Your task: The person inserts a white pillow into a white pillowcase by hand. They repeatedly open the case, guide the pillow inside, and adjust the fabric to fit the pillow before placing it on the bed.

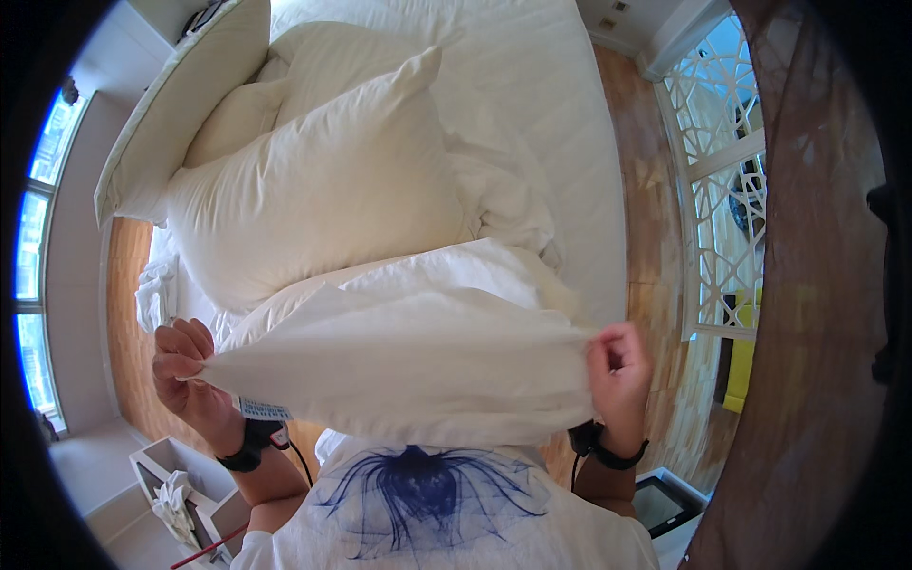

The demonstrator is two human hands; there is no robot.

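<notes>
Between my two hands a white pillowcase (399, 366) is stretched wide in front of my chest, with a small printed label (265, 409) hanging near its left end. My left hand (188, 366) pinches the left corner between thumb and fingers. At the other end my right hand (617, 370), slightly blurred, has its fingers curled onto the right edge. Just beyond the cloth lies a plump cream pillow (323, 190), its lower edge partly covered by the white fabric.
The pillow rests on a large bed (532, 85) beside a padded headboard (190, 104) and crumpled white bedding (503, 195). White open box-shaped furniture (180, 465) stands at lower left. To the right are a wooden floor (651, 190) and a white lattice screen (712, 142).
</notes>
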